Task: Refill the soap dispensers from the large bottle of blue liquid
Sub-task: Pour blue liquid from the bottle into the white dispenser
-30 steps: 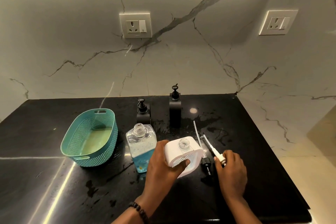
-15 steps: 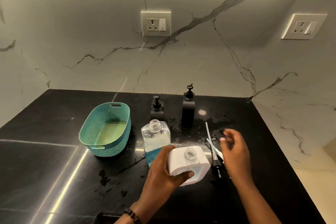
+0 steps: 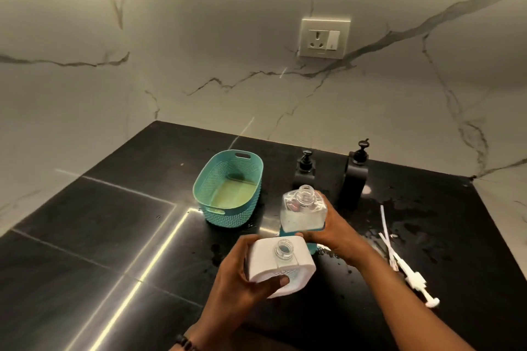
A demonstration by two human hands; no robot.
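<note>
Nearest the camera, the left hand grips the white dispenser, fingers curled round its left side and thumb pressed on its front face; the dispenser is uncapped, its open neck pointing up and slightly toward the viewer, its long axis close to vertical. Just beyond and touching its far edge, the right hand wraps round the clear bottle of blue liquid, which stands on the black table, neck open and pointing up, long axis upright with a slight lean away; blue liquid shows only in its lower part. Judged step: lifting the bottle to pour. The dispenser should be kept level and steady, the bottle's mouth brought right over the narrow neck and tipped slowly, as the table already looks wet. To the right lie two white pump tubes. Farther back stand a teal basket and two black dispensers with pumps fitted
</note>
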